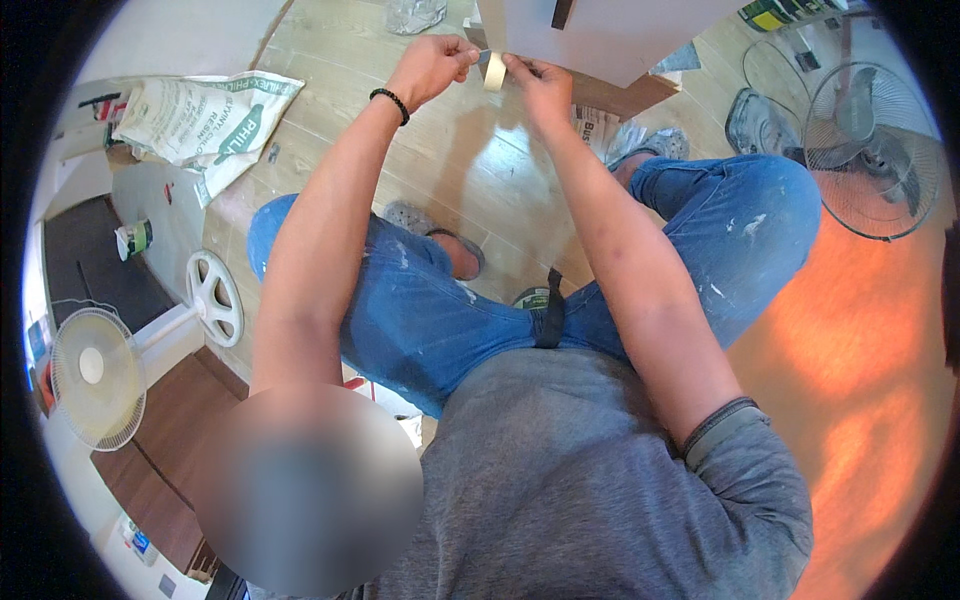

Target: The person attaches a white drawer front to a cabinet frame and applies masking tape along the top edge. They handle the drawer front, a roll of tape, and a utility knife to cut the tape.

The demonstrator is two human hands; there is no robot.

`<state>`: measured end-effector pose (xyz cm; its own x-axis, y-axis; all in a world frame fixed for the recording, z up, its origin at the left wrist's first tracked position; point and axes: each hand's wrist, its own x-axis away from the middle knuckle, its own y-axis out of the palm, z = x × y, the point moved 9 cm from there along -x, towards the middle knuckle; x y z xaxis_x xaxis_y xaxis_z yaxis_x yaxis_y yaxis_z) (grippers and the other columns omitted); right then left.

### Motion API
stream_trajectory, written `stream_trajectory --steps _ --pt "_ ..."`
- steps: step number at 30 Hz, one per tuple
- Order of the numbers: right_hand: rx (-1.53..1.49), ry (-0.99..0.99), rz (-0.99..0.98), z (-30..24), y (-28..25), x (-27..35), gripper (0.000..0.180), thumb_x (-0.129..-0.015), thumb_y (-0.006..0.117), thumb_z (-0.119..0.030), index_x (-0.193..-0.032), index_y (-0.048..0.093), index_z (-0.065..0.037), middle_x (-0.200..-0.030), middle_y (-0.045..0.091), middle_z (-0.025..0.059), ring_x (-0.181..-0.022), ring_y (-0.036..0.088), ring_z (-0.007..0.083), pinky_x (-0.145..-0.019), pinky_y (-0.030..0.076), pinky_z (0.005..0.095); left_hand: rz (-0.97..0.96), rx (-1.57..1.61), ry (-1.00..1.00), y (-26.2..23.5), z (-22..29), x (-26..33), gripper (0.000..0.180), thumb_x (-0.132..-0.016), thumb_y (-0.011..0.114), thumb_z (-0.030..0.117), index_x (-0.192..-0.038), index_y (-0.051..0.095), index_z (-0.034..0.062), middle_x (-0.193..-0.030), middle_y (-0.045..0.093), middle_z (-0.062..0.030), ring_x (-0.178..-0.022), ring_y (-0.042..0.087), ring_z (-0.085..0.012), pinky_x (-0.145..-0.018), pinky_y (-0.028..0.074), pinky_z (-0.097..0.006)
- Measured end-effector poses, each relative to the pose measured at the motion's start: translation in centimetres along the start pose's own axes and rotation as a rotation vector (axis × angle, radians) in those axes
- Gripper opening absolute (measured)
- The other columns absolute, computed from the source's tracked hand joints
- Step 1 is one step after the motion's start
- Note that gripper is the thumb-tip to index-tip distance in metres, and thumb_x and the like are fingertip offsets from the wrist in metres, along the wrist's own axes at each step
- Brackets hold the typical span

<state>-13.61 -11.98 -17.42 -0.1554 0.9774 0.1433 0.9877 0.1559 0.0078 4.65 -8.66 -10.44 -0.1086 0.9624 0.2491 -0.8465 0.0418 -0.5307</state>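
Observation:
Both my arms reach forward to the corner of a white panel with brown edges (610, 45). My left hand (432, 72), a dark beaded bracelet at its wrist, pinches a small flat grey piece (485, 57) that looks like a blade. My right hand (540, 92) has its thumb and fingers closed at the edge of a cream-coloured tape (494, 76). The tape sits between the two hands, against the panel's corner. Whether it is a whole roll or a strip is too small to tell.
A standing fan (870, 150) is at right, a white fan (95, 375) at left. A printed sack (215, 120) lies on the wood-look floor (335, 60). Printed paper (597, 130) lies beside my right foot. A container (535, 298) stands below my lap.

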Motion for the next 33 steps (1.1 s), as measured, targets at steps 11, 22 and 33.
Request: stream_trajectory --steps 11,22,33 --pt "0.001 0.005 -0.008 -0.7 0.0 0.2 0.036 -0.085 0.086 -0.028 -0.108 0.079 0.000 -0.105 0.077 0.0093 -0.094 0.068 0.0190 -0.090 0.051 0.0342 0.027 -0.207 0.033 -0.3 -0.4 1.4 0.053 -0.089 0.076 0.050 -0.109 0.072 0.0013 -0.087 0.070 -0.0129 -0.083 0.067 -0.0241 -0.077 0.053 -0.040" --pt "-0.300 -0.051 0.065 -1.5 0.0 0.5 0.032 -0.085 0.085 -0.011 -0.113 0.073 -0.001 -0.105 0.073 0.0042 -0.092 0.066 0.0150 -0.085 0.051 0.0306 0.289 0.708 -0.170 7.9 -4.5 3.3 0.036 -0.088 0.083 0.034 -0.108 0.077 0.0049 -0.095 0.073 -0.0032 -0.089 0.064 -0.0130 -0.084 0.048 -0.031" --pt "-0.384 -0.059 0.117 -1.6 -0.4 0.6 0.019 -0.088 0.084 -0.009 -0.103 0.072 -0.005 -0.089 0.067 -0.0024 -0.074 0.050 0.0076 -0.064 0.038 0.0256 0.349 0.690 -0.119 6.5 -0.7 4.3 0.040 -0.092 0.078 0.033 -0.118 0.072 0.0026 -0.090 0.068 -0.0004 -0.072 0.057 -0.0077 -0.067 0.045 -0.025"
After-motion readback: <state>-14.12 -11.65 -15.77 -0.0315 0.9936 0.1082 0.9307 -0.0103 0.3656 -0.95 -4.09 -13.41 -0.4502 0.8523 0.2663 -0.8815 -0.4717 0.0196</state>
